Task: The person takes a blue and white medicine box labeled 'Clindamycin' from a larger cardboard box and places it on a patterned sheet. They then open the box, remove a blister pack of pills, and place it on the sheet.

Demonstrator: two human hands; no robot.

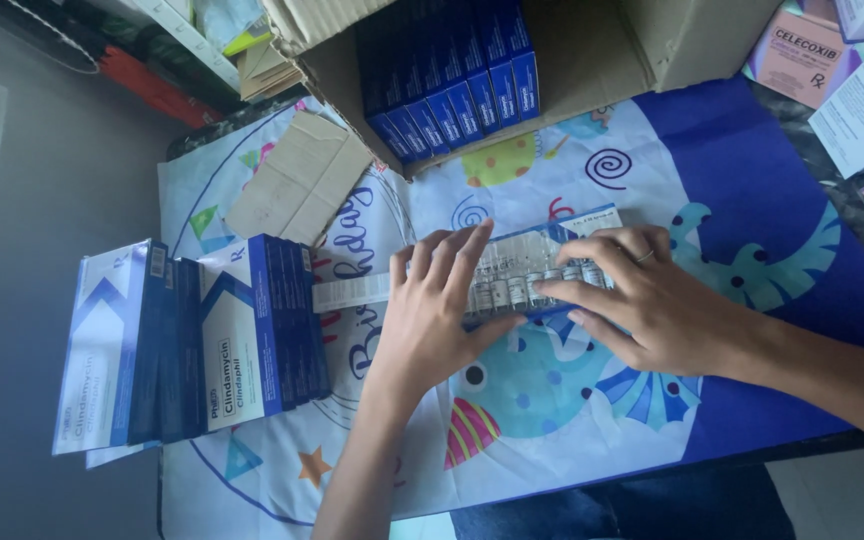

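Head view: both hands (432, 310) (642, 300) press ampoule tray (527, 270), long axis left-right

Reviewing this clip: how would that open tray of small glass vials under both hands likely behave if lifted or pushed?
The tray of vials is probably fragile: the small containers look like clear glass. Standing close together in a row, they could tip or rattle if it tilts. It seems light, and may slide easily on the printed cloth, so the left hand and right hand steadying it makes sense.

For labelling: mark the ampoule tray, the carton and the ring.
ampoule tray (524, 280), head view, clear middle between the hands
carton (592, 50), head view, bare inner wall
ring (645, 256), head view, band on right hand
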